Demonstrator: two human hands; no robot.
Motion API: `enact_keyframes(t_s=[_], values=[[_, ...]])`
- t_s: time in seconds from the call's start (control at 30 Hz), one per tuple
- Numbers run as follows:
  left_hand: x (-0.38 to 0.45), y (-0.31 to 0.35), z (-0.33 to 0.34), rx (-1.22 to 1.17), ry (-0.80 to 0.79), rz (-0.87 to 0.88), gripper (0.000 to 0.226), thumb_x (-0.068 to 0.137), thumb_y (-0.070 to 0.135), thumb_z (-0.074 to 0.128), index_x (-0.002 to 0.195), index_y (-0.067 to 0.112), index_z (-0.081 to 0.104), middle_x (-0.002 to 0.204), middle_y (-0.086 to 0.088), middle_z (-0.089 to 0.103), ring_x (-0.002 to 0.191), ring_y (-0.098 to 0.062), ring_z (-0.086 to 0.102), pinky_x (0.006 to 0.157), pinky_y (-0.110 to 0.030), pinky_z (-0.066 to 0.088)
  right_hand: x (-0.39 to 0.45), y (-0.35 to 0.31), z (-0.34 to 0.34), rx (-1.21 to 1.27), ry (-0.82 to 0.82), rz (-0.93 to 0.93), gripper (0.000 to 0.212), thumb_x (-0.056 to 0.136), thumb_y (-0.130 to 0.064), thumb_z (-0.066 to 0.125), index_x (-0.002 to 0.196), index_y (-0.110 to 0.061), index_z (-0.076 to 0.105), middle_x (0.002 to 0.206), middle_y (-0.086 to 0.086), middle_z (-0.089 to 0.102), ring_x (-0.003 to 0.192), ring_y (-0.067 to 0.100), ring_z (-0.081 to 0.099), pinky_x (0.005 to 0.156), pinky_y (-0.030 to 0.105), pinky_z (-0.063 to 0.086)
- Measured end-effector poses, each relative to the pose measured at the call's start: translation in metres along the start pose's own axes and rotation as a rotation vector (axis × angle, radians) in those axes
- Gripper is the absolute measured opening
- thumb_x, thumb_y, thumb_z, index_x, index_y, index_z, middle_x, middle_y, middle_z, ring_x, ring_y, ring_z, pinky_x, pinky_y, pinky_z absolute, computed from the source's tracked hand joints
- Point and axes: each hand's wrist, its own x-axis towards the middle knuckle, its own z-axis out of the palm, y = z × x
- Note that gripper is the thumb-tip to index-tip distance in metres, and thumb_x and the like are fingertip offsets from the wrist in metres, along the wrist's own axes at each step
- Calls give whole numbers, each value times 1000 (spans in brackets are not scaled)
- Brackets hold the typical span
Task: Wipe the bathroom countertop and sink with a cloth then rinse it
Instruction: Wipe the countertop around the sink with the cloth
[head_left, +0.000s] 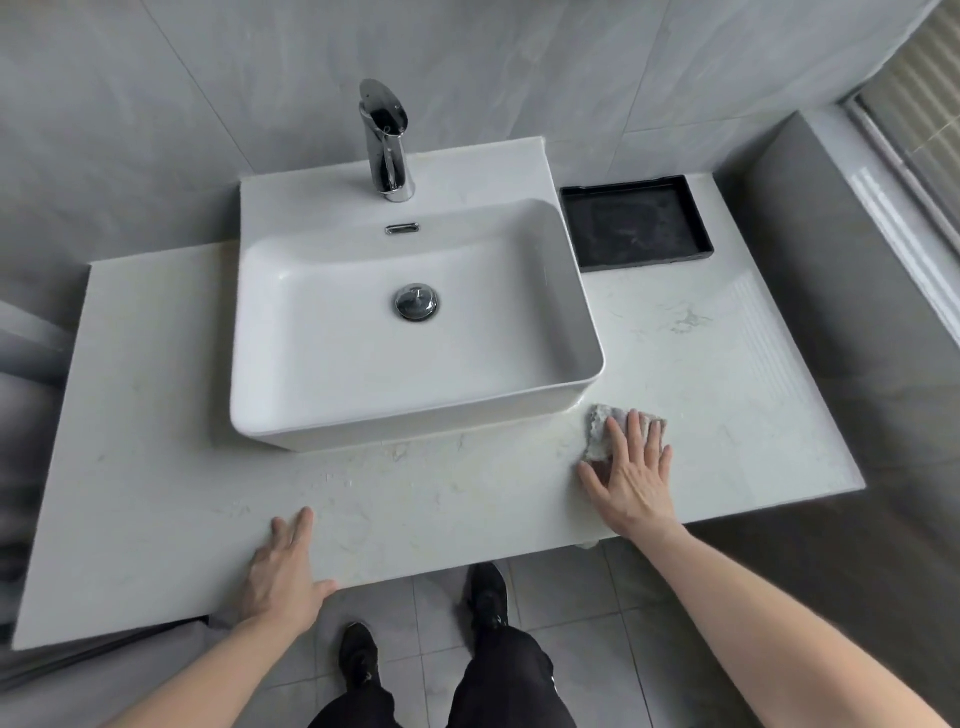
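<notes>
At the bottom of the frame, two bare forearms reached up from the lower corners, with dark trousers and black shoes (488, 597) visible between them on the grey floor tiles (587, 623).

Lower left: the left hand (283, 574) lay flat on the front edge of the countertop (156, 415), fingers straight and together, thumb spread toward the right over the edge. It held nothing.

Lower right: the right hand (631, 480) lay palm down on the cloth (602, 428), fingers straight and slightly spread, pressing it flat against the countertop rather than curling round it. Cloth was pale grey, crumpled, showing above and to the left of the fingers; the part under the palm was hidden. It sat just right of the front right corner of the sink (415, 332), close to the basin wall; contact with the wall could not be determined.

Countertop: white stone with faint veining, running across the middle of the frame. A few small droplets or specks showed on its surface in front of the sink, centre of frame.

Centre: the sink was a white rectangular vessel basin standing on the countertop, chrome drain plug (415, 302) in its floor, overflow slot (401, 228) on the back wall.

Upper centre: a chrome faucet (387, 140) stood upright on the sink's rear deck. No water stream was seen.

Upper right: a black rectangular tray (636, 223) lay on the countertop just beside the sink's right rear, its inner surface smeared pale.

Top: grey wall tiles (208, 104) backed the scene; a window edge (914, 130) showed at the far upper right.
</notes>
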Motion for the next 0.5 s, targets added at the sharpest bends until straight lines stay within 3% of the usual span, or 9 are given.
enact_keyframes(t_s=[0.13,0.33,0.43,0.5], values=[[-2,-4,-1,4,-1,25,101,82,50,73,156,30,8,164,-7,11,127,-29,52,100,-38,50,-21,-59,29,56,11,50,87,96,-70,31,163,-31,-9,170,2,-23,154,32,-29,125,59,-9],[-2,-25,-5,34,5,124,99,83,53,70,158,32,8,166,-3,9,132,-25,51,102,-36,49,-73,-167,78,50,21,-138,77,101,-62,24,162,-30,-10,168,6,-26,152,31,-33,125,54,-13],[-1,-49,-9,-15,-2,191,89,86,48,69,156,37,16,166,11,8,131,-21,53,103,-35,49,-110,-220,107,98,31,-266,69,106,-51,25,164,-28,-4,170,3,-20,155,27,-28,126,50,-8],[1,-67,-11,-57,0,255,82,86,44,69,154,38,24,164,18,13,134,-18,51,106,-36,46,-132,-248,133,114,41,-379,69,105,-37,39,165,-26,6,172,-1,-9,158,24,-18,126,49,-1]])
